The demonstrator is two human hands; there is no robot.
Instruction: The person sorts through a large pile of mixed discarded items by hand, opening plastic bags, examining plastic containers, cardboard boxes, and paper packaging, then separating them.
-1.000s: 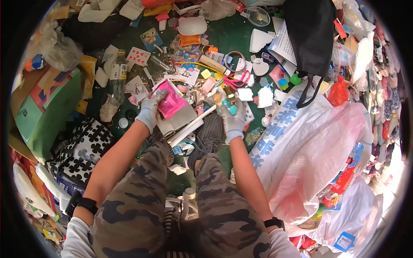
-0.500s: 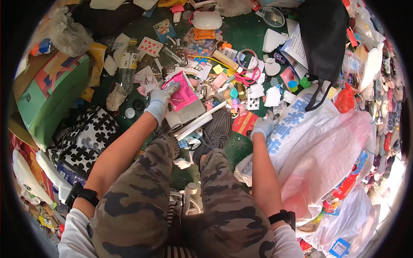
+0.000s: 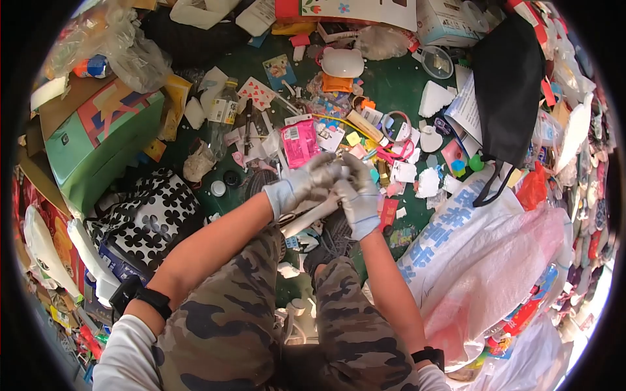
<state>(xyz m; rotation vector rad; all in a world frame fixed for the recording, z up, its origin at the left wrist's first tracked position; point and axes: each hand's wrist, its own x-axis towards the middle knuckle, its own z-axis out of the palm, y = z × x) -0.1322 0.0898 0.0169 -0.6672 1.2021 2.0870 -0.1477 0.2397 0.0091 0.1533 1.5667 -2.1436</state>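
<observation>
Both my gloved hands meet over the middle of the litter, just beyond my shoes. My left hand [image 3: 303,186] has its fingers curled at a small whitish thing that I cannot make out. My right hand [image 3: 357,202] is closed against the same spot, and its fingers partly cover what lies between them. A pink packet [image 3: 300,143] with a white label lies just beyond my left hand. Below the hands runs a white tube [image 3: 303,223], its upper end close to my right fingers. A red card [image 3: 388,212] lies right of my right hand.
Pink scissors [image 3: 399,153], a tape roll [image 3: 396,125] and playing cards [image 3: 256,93] lie beyond. At left are a plastic bottle [image 3: 223,117], a green box [image 3: 111,150] and a black-and-white patterned bag [image 3: 147,218]. A white woven sack [image 3: 450,234] and black bag [image 3: 505,91] flank the right.
My left hand has let go of the pink packet, which now lies flat farther off. My right hand has left the red card and come in to meet the left. The view has shifted slightly.
</observation>
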